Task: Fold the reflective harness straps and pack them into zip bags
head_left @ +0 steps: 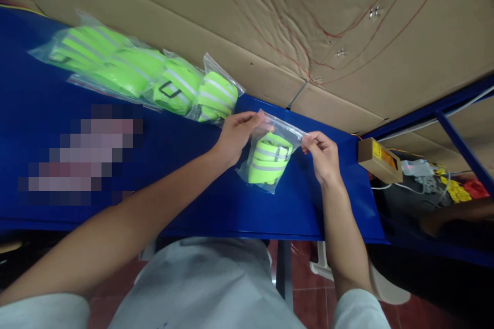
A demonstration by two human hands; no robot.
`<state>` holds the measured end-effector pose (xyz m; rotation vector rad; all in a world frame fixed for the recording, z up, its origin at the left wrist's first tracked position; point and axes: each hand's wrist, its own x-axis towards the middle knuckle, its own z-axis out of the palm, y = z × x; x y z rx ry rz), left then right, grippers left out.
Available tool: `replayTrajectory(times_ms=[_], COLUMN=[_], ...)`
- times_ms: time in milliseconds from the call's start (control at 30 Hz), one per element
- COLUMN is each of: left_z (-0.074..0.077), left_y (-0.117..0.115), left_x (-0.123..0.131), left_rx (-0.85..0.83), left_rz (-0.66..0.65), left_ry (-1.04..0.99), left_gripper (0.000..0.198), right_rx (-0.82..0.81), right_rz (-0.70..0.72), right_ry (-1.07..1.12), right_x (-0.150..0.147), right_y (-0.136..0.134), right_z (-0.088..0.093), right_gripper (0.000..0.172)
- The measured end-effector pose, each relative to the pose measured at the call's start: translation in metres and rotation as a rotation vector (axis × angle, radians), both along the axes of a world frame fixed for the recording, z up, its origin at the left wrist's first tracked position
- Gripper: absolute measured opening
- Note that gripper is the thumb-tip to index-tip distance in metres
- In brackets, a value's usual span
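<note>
A clear zip bag (283,126) with a folded neon-yellow reflective strap (270,164) inside is held up over the blue table. My left hand (235,136) pinches the bag's top left corner, its fingertips partly seen through the plastic. At the top right corner, my right hand (321,154) grips the zip edge between thumb and fingers. The strap shows silver-grey bands and a buckle. To the left of my hands lies a row of several similar filled bags (175,87), the closest one (216,95) just beyond my left hand.
The blue table (208,195) meets a cardboard-covered panel (173,5) with red cords. A small cardboard box (378,159) stands at the right end. Beyond it are yellow and red items (457,190) and another person's arm (455,213). A blurred-out patch covers the left tabletop.
</note>
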<state>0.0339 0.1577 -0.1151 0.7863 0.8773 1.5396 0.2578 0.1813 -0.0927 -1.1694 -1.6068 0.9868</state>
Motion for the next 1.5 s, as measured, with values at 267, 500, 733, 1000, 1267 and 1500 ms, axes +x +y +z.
replayTrajectory(times_ms=[267,500,733,1000,1267,1500], left_z=[-0.002,0.001,0.001,0.001,-0.005,-0.004], left_y=[0.001,-0.003,-0.007,-0.010,-0.012,-0.014], left_x=[-0.001,0.004,0.006,0.010,0.016,0.018], left_rx=[0.112,0.129,0.158,0.167,0.212,0.234], left_rz=[0.034,-0.023,-0.046,-0.083,-0.129,-0.158], left_ry=[0.114,0.095,0.092,0.116,0.161,0.196], left_gripper=[0.036,0.029,0.027,0.028,0.028,0.025], right_rx=[-0.088,0.028,0.074,0.150,0.224,0.358], right_rz=[0.037,-0.009,0.000,0.017,0.080,0.084], right_ry=[0.012,-0.004,-0.032,-0.102,-0.226,-0.352], right_x=[-0.002,-0.004,-0.005,-0.006,-0.005,-0.006], right_y=[0.001,0.000,-0.001,-0.005,-0.012,-0.017], right_z=[-0.001,-0.001,-0.002,-0.001,0.005,0.009], right_gripper=[0.027,0.027,0.031,0.025,0.014,0.005])
